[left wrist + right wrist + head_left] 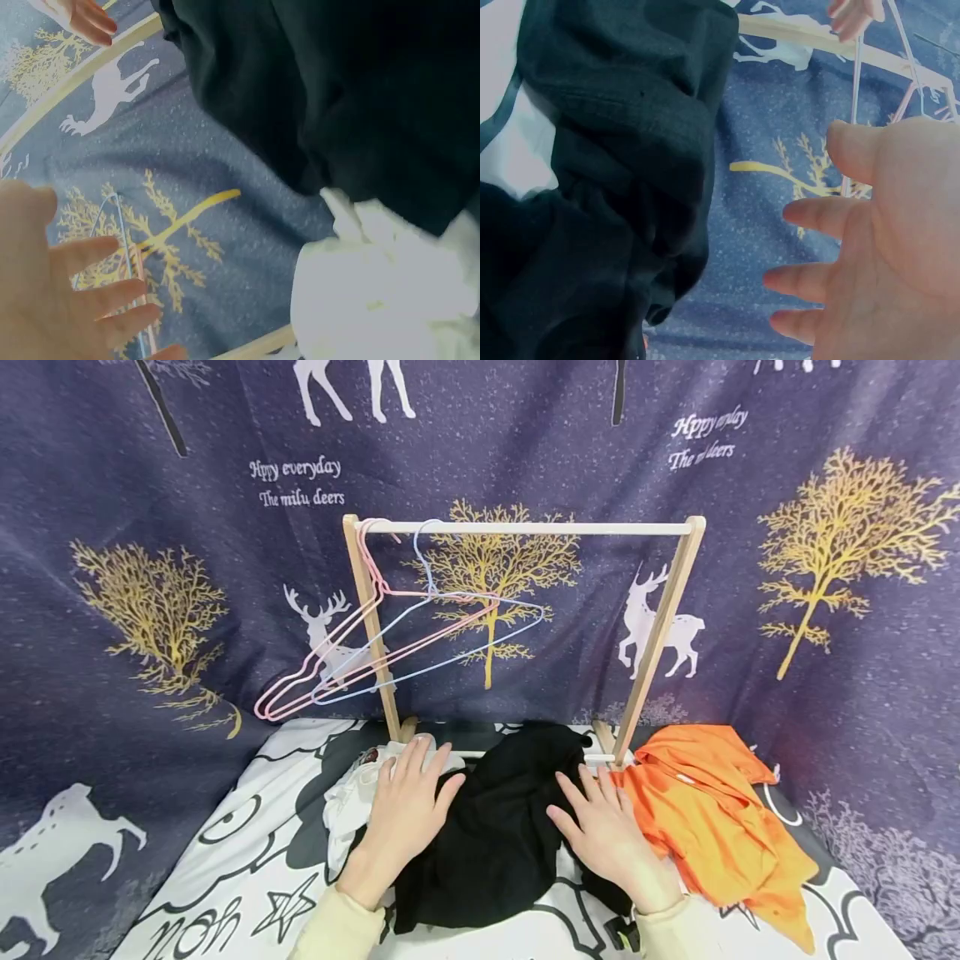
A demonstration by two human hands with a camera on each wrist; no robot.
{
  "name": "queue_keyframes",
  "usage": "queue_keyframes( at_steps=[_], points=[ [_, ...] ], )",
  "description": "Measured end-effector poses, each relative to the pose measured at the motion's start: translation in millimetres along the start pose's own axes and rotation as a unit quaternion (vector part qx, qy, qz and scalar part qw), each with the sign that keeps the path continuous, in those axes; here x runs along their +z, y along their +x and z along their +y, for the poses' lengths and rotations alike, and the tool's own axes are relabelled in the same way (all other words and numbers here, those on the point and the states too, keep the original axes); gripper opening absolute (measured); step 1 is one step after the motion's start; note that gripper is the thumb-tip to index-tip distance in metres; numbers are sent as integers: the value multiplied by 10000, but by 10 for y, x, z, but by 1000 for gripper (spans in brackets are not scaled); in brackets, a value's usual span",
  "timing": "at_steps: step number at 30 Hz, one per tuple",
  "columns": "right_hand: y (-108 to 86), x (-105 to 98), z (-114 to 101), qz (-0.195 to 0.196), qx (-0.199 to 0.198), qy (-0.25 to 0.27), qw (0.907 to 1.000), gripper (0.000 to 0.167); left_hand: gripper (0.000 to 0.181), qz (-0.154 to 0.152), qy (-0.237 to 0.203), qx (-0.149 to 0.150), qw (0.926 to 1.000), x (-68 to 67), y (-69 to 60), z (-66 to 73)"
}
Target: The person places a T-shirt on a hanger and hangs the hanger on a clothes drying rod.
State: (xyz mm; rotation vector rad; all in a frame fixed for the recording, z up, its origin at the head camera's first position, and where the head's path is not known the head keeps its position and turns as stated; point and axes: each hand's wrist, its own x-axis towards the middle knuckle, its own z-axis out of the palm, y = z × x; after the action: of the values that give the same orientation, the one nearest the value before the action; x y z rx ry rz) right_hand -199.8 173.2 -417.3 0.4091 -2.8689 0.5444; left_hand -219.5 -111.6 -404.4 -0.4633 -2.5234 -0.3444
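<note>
A crumpled black garment (495, 835) lies in the middle of the bed, between both hands. My left hand (405, 806) is spread palm down over its left side, near a white garment (352, 797). Over the black garment's right side is my right hand (611, 831), fingers spread and holding nothing. To the right lies an orange garment (720, 827). In the left wrist view, a gap separates the left hand (67, 277) from the black cloth (315, 90). The right wrist view likewise has the right hand (885, 240) apart from the black cloth (630, 150).
Behind the garments stands a small wooden rack with a white rail (555, 528). Pink hangers (375, 585) and a blue hanger (431, 593) hang at its left end. A patterned black-and-white sheet (217, 877) lies beneath, and a dark blue printed curtain (525, 443) hangs behind.
</note>
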Motion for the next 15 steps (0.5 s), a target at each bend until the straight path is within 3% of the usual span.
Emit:
queue_keyframes(
  at_steps=[8, 15],
  points=[
    [15, -7, -35, -23, -128, 60, 9999, 61, 46, 658, 321, 299, 9969, -261, 257, -157],
    [34, 4, -96, 121, -337, 156, 9992, 57, 43, 1546, 318, 716, 9849, -475, 555, -328]
  ],
)
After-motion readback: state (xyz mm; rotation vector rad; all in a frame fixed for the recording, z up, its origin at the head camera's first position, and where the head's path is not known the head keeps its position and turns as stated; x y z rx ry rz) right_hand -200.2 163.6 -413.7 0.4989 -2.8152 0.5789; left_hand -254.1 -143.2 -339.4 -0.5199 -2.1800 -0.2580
